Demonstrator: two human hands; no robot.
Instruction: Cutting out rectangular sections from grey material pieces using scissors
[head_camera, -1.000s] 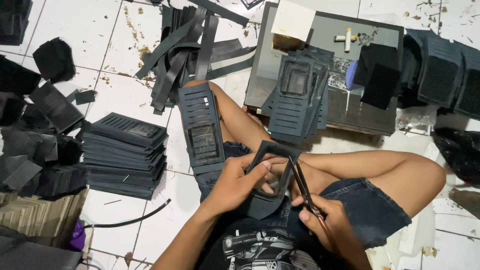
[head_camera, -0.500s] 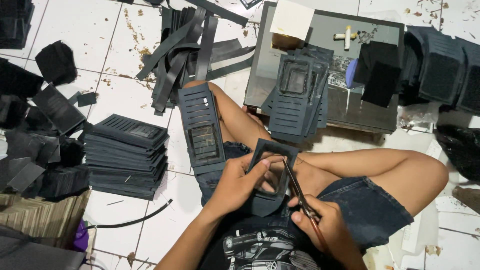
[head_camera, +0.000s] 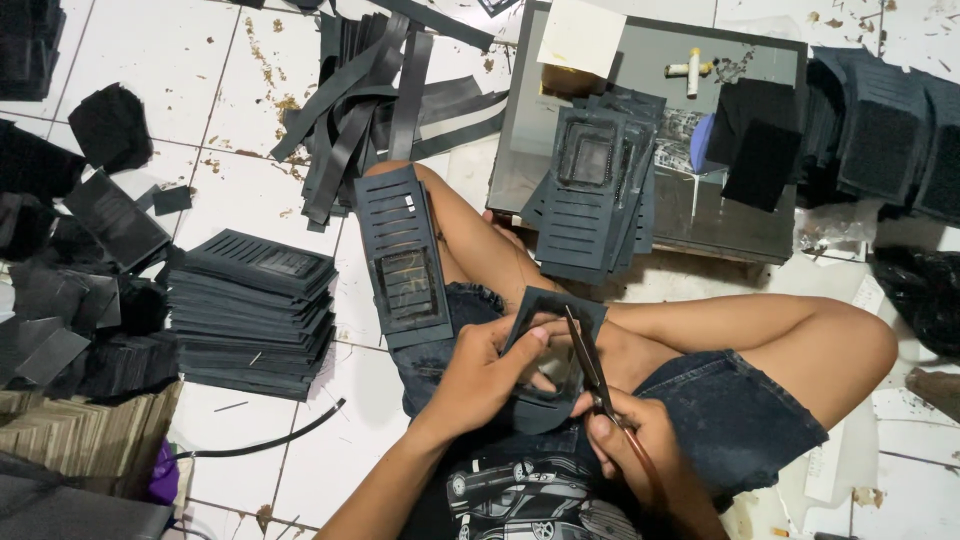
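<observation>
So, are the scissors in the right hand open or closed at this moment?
Open. The scissors in the right hand show two blades spread slightly apart over the dark frame piece, which the left hand holds.

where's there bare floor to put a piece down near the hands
Bare tile lies between the stack of dark panels and the strip pile, and below that stack by the loose strip. The far left heap and the low table are crowded.

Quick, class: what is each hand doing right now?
Left hand: closed on the dark frame-shaped piece.
Right hand: closed on the scissors.
</observation>
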